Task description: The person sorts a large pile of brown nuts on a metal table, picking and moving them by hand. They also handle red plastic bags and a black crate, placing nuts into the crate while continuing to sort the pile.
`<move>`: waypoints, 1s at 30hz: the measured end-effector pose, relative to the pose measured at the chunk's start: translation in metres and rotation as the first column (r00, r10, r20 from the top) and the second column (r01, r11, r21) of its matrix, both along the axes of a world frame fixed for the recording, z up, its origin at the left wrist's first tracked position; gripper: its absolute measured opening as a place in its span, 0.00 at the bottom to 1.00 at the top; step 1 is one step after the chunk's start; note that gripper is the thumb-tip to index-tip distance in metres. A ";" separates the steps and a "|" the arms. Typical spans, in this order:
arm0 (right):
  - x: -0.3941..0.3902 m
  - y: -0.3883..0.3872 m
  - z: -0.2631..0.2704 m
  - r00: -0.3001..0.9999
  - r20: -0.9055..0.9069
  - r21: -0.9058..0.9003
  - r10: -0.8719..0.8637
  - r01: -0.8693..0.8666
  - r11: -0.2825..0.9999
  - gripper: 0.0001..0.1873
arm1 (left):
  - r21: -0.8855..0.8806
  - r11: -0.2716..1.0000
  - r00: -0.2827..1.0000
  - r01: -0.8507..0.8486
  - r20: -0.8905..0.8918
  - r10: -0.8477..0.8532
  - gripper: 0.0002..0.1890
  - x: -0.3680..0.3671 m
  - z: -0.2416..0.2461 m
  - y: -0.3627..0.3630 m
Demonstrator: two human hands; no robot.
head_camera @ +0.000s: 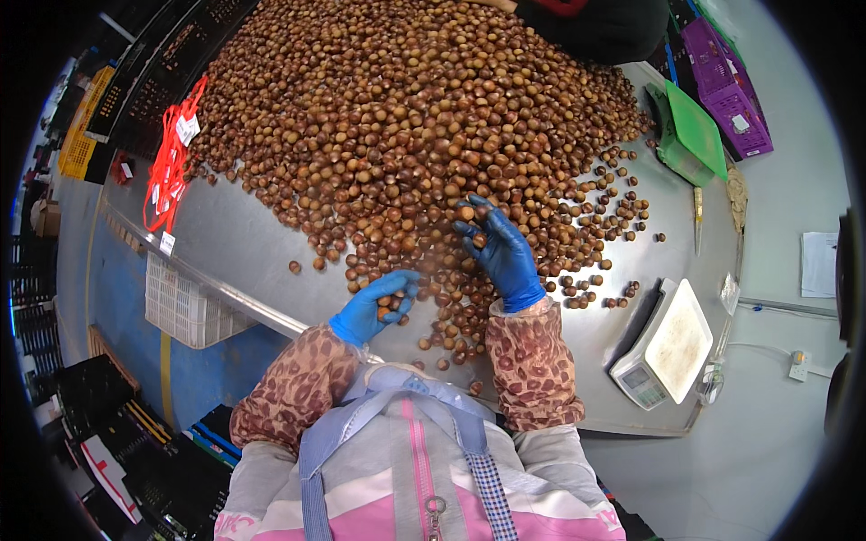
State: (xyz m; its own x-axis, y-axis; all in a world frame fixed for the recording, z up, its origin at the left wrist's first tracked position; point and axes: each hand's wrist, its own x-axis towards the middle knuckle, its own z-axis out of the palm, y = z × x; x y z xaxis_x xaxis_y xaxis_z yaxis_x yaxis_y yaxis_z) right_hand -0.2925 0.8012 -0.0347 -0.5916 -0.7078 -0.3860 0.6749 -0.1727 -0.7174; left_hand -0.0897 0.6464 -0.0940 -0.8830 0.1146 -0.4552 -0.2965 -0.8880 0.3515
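A broad heap of round brown nuts (406, 128), apparently macadamias in shell, covers much of a metal table (250, 223). My left hand (376, 304), in a blue glove, is curled around several nuts at the near edge of the heap. My right hand (502, 250), also gloved in blue, reaches over the heap with bent fingers and has a few nuts at its fingertips and palm. Between both hands, loose nuts (454, 331) lie scattered toward my apron.
A white weighing scale (666, 351) stands at right, behind it a knife (697, 220) and green plastic box (693, 135). Purple crates (727, 88) are beyond. Red tagged straps (169, 162) hang at left above a white crate (189, 304). Another person's dark sleeve (599, 27) shows at the far side.
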 end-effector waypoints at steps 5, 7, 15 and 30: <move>0.018 0.004 -0.010 0.999 -0.035 0.089 0.015 -0.012 0.996 0.23 | -0.067 0.998 0.997 0.009 0.081 -0.004 0.16 -0.007 0.006 0.003; 0.021 0.006 -0.012 0.996 0.061 -0.007 -0.069 0.069 0.998 0.24 | -0.065 0.998 0.997 0.027 0.078 -0.022 0.16 -0.007 0.006 0.004; 0.020 0.015 -0.004 0.994 0.003 -0.003 -0.105 0.105 0.994 0.31 | -0.056 0.998 0.985 0.042 0.171 -0.031 0.18 -0.006 0.005 0.004; 0.096 0.200 -0.011 0.055 -0.690 0.693 0.721 0.335 0.638 0.54 | -0.485 0.874 0.954 0.040 0.278 0.111 0.17 0.081 0.003 -0.032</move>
State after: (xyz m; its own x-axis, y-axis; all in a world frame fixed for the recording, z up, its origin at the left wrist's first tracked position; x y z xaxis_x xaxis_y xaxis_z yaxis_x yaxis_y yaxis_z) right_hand -0.1965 1.0015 -0.0460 -0.6327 -0.7744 -0.0028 -0.6954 0.5698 -0.4378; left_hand -0.0086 0.6145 -0.0910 -0.7030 -0.2132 -0.6785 -0.4225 -0.6422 0.6396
